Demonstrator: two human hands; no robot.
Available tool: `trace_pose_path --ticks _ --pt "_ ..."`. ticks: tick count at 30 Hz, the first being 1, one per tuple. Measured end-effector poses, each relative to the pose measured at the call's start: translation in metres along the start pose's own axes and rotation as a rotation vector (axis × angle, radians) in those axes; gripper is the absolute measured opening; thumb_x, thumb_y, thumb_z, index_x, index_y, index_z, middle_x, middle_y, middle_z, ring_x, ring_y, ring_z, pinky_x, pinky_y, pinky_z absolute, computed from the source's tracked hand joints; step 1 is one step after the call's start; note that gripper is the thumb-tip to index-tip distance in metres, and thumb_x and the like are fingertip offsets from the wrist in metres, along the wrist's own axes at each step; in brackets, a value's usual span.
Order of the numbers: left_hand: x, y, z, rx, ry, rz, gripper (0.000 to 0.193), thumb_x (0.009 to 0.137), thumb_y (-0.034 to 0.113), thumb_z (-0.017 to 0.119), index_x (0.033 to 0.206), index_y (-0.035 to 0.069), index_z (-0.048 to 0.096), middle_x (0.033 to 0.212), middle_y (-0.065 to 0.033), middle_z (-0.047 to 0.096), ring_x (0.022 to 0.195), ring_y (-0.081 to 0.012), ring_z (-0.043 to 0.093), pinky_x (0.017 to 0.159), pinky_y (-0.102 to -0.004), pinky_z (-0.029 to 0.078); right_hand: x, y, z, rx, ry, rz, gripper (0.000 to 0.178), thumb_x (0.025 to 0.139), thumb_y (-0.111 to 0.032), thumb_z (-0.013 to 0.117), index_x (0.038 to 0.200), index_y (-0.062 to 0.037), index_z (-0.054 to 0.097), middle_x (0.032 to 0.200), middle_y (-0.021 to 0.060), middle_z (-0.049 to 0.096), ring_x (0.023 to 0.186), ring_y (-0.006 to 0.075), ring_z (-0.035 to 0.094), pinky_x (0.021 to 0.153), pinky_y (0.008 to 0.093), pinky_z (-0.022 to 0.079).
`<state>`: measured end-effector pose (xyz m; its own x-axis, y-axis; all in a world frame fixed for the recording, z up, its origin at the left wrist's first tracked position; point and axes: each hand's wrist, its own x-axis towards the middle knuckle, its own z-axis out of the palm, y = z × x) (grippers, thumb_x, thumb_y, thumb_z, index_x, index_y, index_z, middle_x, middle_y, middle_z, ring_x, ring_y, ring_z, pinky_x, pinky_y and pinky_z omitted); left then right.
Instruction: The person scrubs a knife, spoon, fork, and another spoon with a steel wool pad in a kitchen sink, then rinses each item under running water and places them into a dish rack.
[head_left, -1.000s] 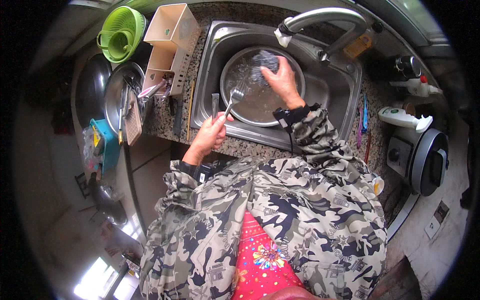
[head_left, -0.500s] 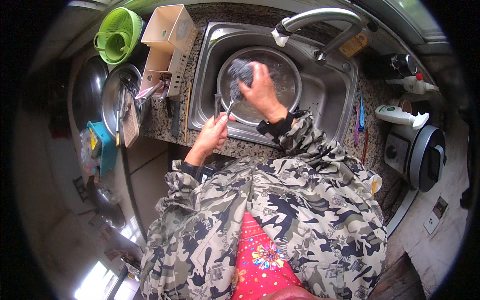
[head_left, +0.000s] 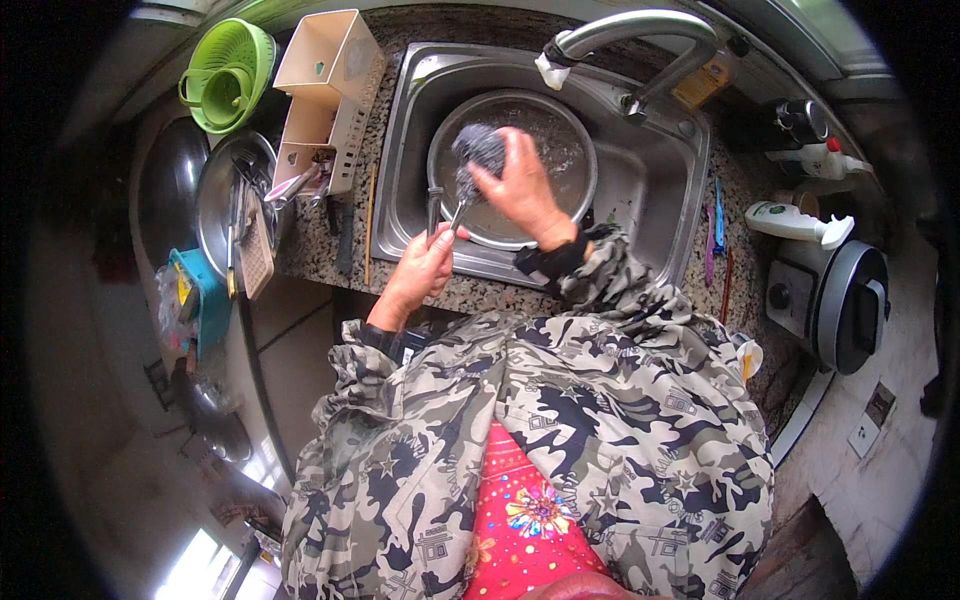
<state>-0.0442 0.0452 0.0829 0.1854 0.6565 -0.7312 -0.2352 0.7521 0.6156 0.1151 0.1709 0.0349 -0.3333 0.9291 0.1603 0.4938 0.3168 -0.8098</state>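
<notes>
My left hand [head_left: 422,268] is closed round the lower end of a slim metal utensil with two narrow arms [head_left: 458,214], at the near rim of the basin. One arm stands up dark and free; the other runs up into a grey scrubbing cloth [head_left: 478,152]. My right hand [head_left: 524,190] is closed on that cloth, pressing it round the utensil's upper part, which it hides. Beneath both hands lies a round metal basin [head_left: 592,165] with some water in it, inside the steel sink [head_left: 655,170]. The utensil's exact kind cannot be made out.
A curved faucet [head_left: 640,22] arches over the sink from the far right. Left of the sink stand a beige holder [head_left: 322,80], green baskets [head_left: 232,62] and a metal bowl with utensils [head_left: 215,215]. To the right are a white spray bottle [head_left: 795,225] and a round-lidded cooker [head_left: 855,308].
My right hand and the grey cloth have shifted very slightly on the utensil. The whole view has drifted a little to the left. My left hand keeps its grip.
</notes>
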Motion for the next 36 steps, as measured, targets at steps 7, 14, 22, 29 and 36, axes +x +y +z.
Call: trace_pose_path --ticks 7,14,22,29,36 --pt "0.003 -0.004 -0.013 0.209 0.070 0.134 0.024 0.098 0.026 0.043 0.106 0.008 0.056 0.054 0.0075 0.035 0.043 -0.0014 0.031 0.038 -0.0194 0.026 0.026 0.063 -0.003 -0.038 -0.045 0.475 0.044 0.071 -0.015 0.070 0.108 -0.0006 0.052 0.095 0.0185 0.060 0.088 0.0345 0.061 0.077 0.0396 0.051" --pt "0.017 -0.008 -0.010 0.900 0.466 0.538 0.020 0.089 0.015 0.054 0.108 0.009 0.059 0.083 -0.0188 0.063 0.078 -0.0385 0.060 0.058 -0.0423 0.047 0.006 0.037 -0.018 1.253 -0.391 0.756 0.039 0.083 -0.029 0.068 0.108 -0.0035 0.052 0.091 0.0062 0.061 0.070 0.0147 0.062 0.056 0.0313 0.055" --pt "0.016 -0.006 -0.004 1.086 0.536 0.609 0.016 0.091 0.019 0.051 0.099 0.005 0.054 0.076 -0.0154 0.062 0.065 -0.0319 0.061 0.055 -0.0400 0.048 0.003 0.031 0.000 1.259 -0.174 0.713 0.032 0.075 -0.001 0.066 0.104 0.0001 0.053 0.091 0.0087 0.064 0.081 0.0163 0.063 0.074 0.0294 0.052" --pt "0.011 -0.002 -0.001 -0.260 0.130 -0.037 0.023 0.097 0.029 0.044 0.103 0.008 0.051 0.067 -0.0029 0.054 0.040 -0.0068 0.040 0.035 -0.0193 0.028 0.000 0.038 0.006 1.338 -0.129 0.579 0.034 0.076 0.002 0.061 0.108 0.0013 0.050 0.092 0.0119 0.064 0.083 0.0192 0.063 0.076 0.0314 0.053" --pt "0.021 -0.007 -0.003 -0.384 0.094 -0.127 0.025 0.097 0.028 0.044 0.107 0.006 0.049 0.067 0.0035 0.041 0.045 -0.0028 0.027 0.037 -0.0183 0.020 0.001 0.043 0.021 0.458 0.085 0.441 0.052 0.073 -0.017 0.074 0.114 -0.0015 0.045 0.103 0.0123 0.060 0.088 0.0200 0.060 0.078 0.0303 0.049"
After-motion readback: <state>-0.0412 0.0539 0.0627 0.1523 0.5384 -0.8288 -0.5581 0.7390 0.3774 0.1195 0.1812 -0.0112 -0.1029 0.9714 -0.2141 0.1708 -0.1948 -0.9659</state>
